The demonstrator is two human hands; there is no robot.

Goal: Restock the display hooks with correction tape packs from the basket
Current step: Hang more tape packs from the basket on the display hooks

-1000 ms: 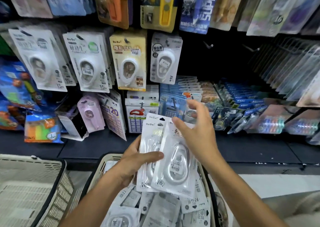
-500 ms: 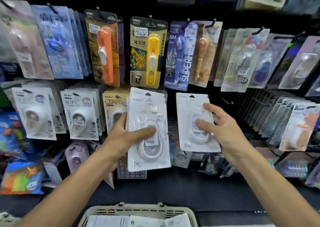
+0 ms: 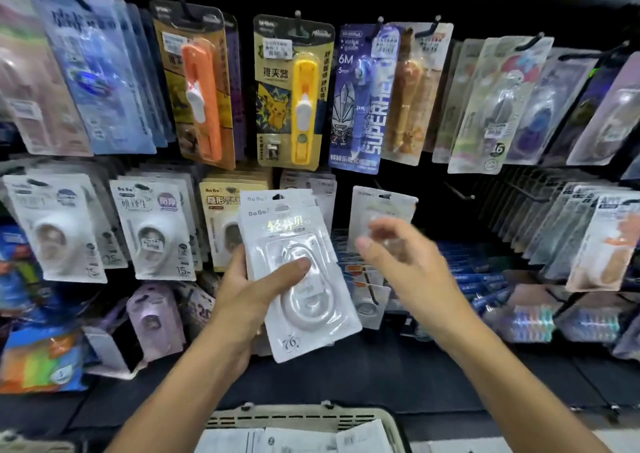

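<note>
My left hand (image 3: 249,300) grips a small stack of white correction tape packs (image 3: 304,279), thumb across the front blister, held upright before the lower row of hooks. A single white pack (image 3: 381,206) hangs just right of the stack, in front of the dark back panel. My right hand (image 3: 405,262) is blurred just below and in front of that pack, fingers loosely spread and holding nothing. The beige basket (image 3: 298,416) sits at the bottom edge with more packs (image 3: 277,440) lying in it.
Full hooks of similar white packs (image 3: 159,231) and a yellow pack (image 3: 225,224) hang to the left. A bare hook (image 3: 462,193) juts out to the right. Coloured tape packs (image 3: 294,92) fill the upper row; a dark shelf (image 3: 346,376) runs below.
My right hand has let go of the single pack, which now hangs by itself, and has drawn back down. My left hand's stack has shifted slightly right.
</note>
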